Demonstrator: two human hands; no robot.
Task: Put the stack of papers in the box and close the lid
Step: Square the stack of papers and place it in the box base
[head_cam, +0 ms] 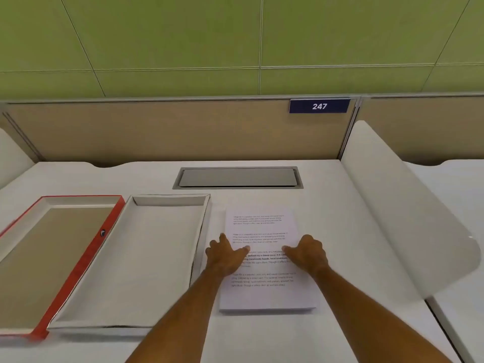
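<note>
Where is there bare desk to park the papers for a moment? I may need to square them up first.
Free: the strip between the paper stack and the white side divider, and the near edge in front of the white box. Also some between the stack and the cable hatch. Crowded: the left, where the box and red lid sit side by side, tight against the stack.

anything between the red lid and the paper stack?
Head view: the open white box lies between the red lid and the paper stack.

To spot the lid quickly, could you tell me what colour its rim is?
Red; the lid lies upturned, left of the box, in the head view.
</note>
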